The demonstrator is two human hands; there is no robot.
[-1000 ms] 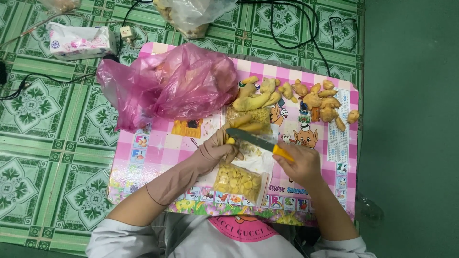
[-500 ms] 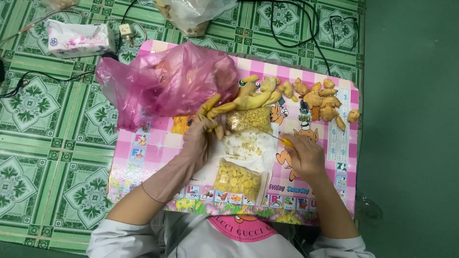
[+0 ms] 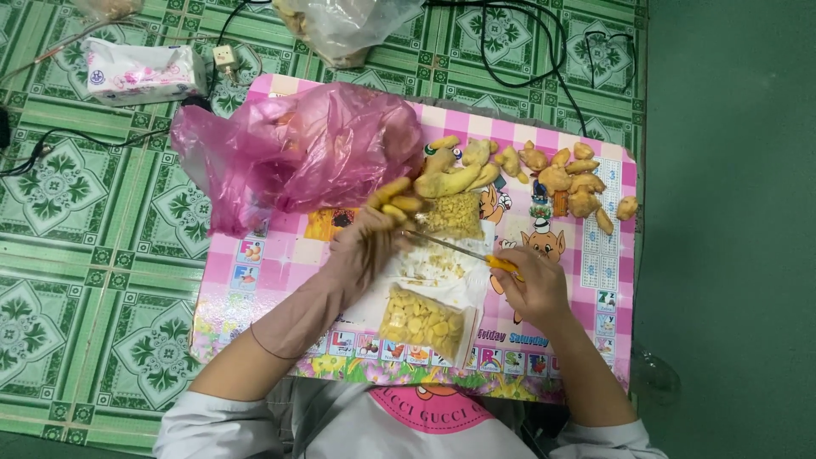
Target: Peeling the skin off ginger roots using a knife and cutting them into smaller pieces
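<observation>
L hand (image 3: 361, 246), in a thin tan glove, has its fingers clamped on a ginger piece (image 3: 393, 197) just above the white sheet (image 3: 442, 276); fingertips stained yellow, so where glove ends and ginger starts is hard to tell. R hand (image 3: 531, 289), bare, is fisted tight around the yellow handle of a knife (image 3: 463, 249); most of the handle is hidden in the fist, and the thin blade runs left across the sheet's top edge toward the L hand. On the sheet: scattered scraps w/ a heap of round yellow slices (image 3: 422, 320) at its near end. Just beyond the sheet lies a row of whole ginger (image 3: 544, 174). Left of the sheet's far end sits a crumpled pink bag (image 3: 293, 153), contents not visible. All rest on a pink checked mat (image 3: 595, 280), its near edge cut off by the person's body.
</observation>
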